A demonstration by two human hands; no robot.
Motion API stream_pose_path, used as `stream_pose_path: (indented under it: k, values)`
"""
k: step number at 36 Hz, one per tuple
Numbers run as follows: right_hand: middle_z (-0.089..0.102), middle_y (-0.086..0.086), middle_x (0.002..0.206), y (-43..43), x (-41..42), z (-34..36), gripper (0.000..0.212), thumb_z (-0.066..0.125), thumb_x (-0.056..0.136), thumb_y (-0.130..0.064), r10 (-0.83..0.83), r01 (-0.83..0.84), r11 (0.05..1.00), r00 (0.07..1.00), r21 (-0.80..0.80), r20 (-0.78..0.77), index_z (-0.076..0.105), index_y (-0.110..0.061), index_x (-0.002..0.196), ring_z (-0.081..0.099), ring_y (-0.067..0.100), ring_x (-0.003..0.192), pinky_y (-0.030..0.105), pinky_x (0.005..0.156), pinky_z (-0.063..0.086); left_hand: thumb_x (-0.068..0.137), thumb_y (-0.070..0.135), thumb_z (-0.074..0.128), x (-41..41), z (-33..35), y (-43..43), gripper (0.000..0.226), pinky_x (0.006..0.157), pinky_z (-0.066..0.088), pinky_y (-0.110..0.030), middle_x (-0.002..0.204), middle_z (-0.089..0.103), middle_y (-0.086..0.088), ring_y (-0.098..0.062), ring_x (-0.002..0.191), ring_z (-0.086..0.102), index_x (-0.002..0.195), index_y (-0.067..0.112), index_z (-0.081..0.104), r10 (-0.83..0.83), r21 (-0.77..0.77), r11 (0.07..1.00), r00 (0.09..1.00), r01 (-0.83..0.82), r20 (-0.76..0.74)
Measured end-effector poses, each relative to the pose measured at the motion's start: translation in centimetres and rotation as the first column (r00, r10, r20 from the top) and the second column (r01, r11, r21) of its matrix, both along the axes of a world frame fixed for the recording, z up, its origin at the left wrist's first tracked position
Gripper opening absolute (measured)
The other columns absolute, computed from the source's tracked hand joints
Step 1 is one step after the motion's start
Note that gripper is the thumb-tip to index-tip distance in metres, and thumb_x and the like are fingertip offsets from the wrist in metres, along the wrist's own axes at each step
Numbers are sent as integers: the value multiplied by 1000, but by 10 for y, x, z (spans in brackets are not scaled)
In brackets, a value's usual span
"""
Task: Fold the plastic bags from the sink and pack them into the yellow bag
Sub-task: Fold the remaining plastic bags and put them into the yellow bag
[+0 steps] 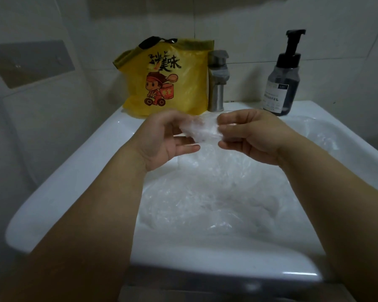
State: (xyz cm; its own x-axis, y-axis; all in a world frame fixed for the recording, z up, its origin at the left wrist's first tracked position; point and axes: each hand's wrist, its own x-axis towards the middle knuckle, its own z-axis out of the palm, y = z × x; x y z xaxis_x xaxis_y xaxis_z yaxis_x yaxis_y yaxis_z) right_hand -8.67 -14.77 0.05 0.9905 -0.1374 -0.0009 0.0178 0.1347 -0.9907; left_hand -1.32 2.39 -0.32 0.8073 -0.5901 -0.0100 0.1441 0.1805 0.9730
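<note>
Clear plastic bag (pixel 200 129) pinched by left hand (pixel 168 138) and right hand (pixel 251 136) above sink (pixel 74 182); yellow bag (pixel 183 88) reads "美味"

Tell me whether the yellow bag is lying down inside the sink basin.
No, the yellow bag stands upright on the back ledge of the sink, left of the faucet, outside the basin.

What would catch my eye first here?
The bright yellow bag with a cartoon print stands at the back of the white sink, beside the tap. In front of it, the left hand and right hand pinch a clear plastic bag over the sink.
</note>
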Motion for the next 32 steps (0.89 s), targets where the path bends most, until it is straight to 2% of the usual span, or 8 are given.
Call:
stream_pose_path:
  k: [3, 6, 8, 13, 17, 23, 29, 32]
  values:
    - [64, 14, 105, 5, 1, -2, 16, 60, 85, 9, -13, 14, 999, 1000, -49, 23, 65, -2, 96, 66, 23, 82, 24, 64, 59, 81, 37, 66, 0, -3, -5, 35, 67, 59, -29, 94, 70, -8, -22, 84, 71, 94, 5, 64, 73, 93, 993, 997, -76, 40]
    - [62, 13, 113, 7, 2, -4, 21, 63, 84, 4, -22, 25, 994, 999, -104, 28, 64, -8, 101, 68, 27, 91, 29, 69, 60, 87, 14, 66, -3, -7, -8, 7, 62, 55, -18, 79, 70, -1, -9, 74, 68, 85, 8, 64, 95, 169, 978, 983, -121, 154]
    - [61, 15, 119, 4, 2, -2, 26, 66, 83, -6, -43, 45, 998, 998, -52, 39, 61, -14, 107, 66, 33, 99, 34, 72, 60, 87, 5, 65, -1, -8, -7, 9, 60, 54, -16, 71, 69, 3, -6, 69, 66, 80, 10, 64, 117, 143, 980, 979, -142, 170]
    - [59, 15, 120, -3, 3, 1, 45, 57, 93, -35, -73, 75, 993, 997, 92, -16, 44, -23, 135, 67, 28, 79, 37, 67, 59, 90, 1, 61, -2, -8, -7, 16, 65, 54, -15, 95, 65, -1, -10, 84, 63, 82, 13, 67, 121, 148, 975, 958, -163, 259]
    - [65, 13, 108, 0, 3, -6, 23, 57, 94, -13, -15, 13, 999, 998, -33, -65, 59, -11, 117, 66, 20, 77, 29, 64, 59, 92, 1, 59, -3, -9, -9, 19, 71, 56, -19, 102, 67, -5, -16, 93, 65, 85, 15, 70, 86, 183, 973, 955, -141, 283]
    - [61, 15, 111, -3, 4, -4, 28, 62, 84, 8, -43, 42, 999, 998, -26, -53, 62, -12, 104, 66, 26, 87, 27, 63, 58, 93, -10, 47, -3, -4, -7, 26, 67, 57, -18, 103, 65, -12, -17, 89, 64, 95, 7, 66, 83, 74, 993, 983, -96, 162]
    - [70, 7, 98, -1, 1, 1, 24, 61, 90, -27, 11, -8, 999, 997, 41, -76, 61, -14, 110, 72, 23, 80, 32, 67, 60, 94, -12, 42, -4, -4, -8, 30, 69, 58, -20, 116, 60, -19, -24, 98, 60, 96, 7, 65, 100, 74, 991, 981, -114, 164]
    - [67, 10, 104, 1, 1, 0, 20, 53, 97, -24, -36, 40, 998, 997, 54, -62, 61, -11, 109, 70, 23, 79, 28, 62, 59, 96, -5, 45, -4, -5, -10, 22, 68, 58, -20, 115, 61, -17, -25, 102, 61, 98, 6, 64, 108, 56, 992, 985, -116, 136]
